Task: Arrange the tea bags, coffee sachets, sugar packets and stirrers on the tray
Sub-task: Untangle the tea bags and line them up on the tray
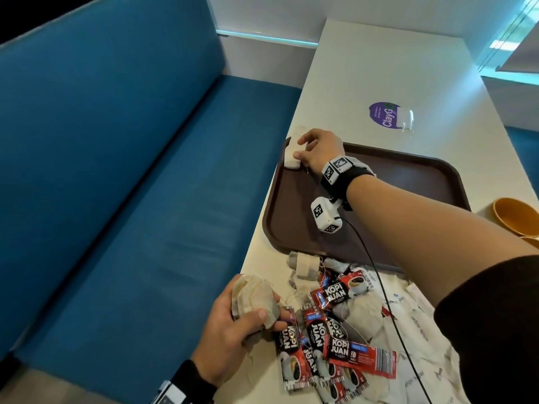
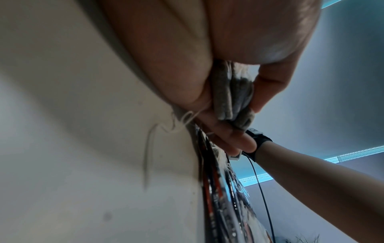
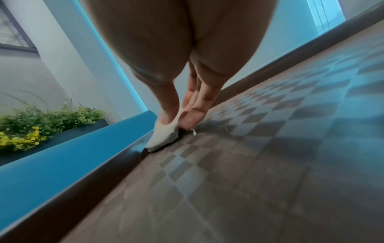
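Observation:
The brown tray lies on the white table. My right hand reaches to the tray's far left corner and pinches a small stack of white tea bags resting there. The right wrist view shows the thumb and fingers either side of that tea bag stack, by the tray's rim. My left hand grips a bunch of tea bags near the table's left edge; those tea bags are clamped between its fingers. Red-and-black coffee sachets, loose tea bags and white sugar packets are heaped in front of the tray.
Orange bowls stand to the right of the tray. A purple round sticker and a clear plastic piece lie beyond it. A blue bench runs along the table's left edge. A black cable hangs from my right wrist over the heap.

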Tool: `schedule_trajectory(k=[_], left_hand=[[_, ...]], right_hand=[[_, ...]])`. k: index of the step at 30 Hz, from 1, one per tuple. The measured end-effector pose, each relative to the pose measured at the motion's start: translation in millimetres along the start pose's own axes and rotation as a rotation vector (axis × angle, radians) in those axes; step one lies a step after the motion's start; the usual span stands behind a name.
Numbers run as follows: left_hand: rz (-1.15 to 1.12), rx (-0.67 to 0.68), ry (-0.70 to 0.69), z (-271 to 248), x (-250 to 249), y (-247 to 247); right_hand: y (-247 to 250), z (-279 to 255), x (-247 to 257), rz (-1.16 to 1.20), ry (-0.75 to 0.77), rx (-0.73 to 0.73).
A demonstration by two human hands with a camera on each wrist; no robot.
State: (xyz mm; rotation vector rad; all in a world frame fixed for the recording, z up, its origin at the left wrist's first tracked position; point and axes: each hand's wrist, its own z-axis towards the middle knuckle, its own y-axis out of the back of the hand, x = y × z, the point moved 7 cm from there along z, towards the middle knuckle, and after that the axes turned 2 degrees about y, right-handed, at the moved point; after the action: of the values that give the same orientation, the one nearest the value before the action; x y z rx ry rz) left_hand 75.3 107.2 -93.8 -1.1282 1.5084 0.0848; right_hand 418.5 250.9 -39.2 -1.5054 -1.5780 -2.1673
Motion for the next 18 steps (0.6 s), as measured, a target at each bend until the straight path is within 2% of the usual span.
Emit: schedule_trajectory(k=[3,6,11,18], left_hand=[[0.007,-0.004,0.0,0.6,0.0,1.1],[0.01,-0.002,0.0,0.8,0.5,1.3],[0.004,-0.003,-0.003,0.6,-0.1,0.8],[-0.019,-0.008,-0.034,0.0,0.2,2.2]], right_hand=[[-5.0,-1.1,-1.1,-0.015,0.002,0.038],[-11.6,-4.6,-1.5,-0.134,0.03,0.119],[-11.4,-7.2,-0.3,-0.185,0.009,0.117],[15.4,-24.5,4.1,-0.011,0.014,0.054]])
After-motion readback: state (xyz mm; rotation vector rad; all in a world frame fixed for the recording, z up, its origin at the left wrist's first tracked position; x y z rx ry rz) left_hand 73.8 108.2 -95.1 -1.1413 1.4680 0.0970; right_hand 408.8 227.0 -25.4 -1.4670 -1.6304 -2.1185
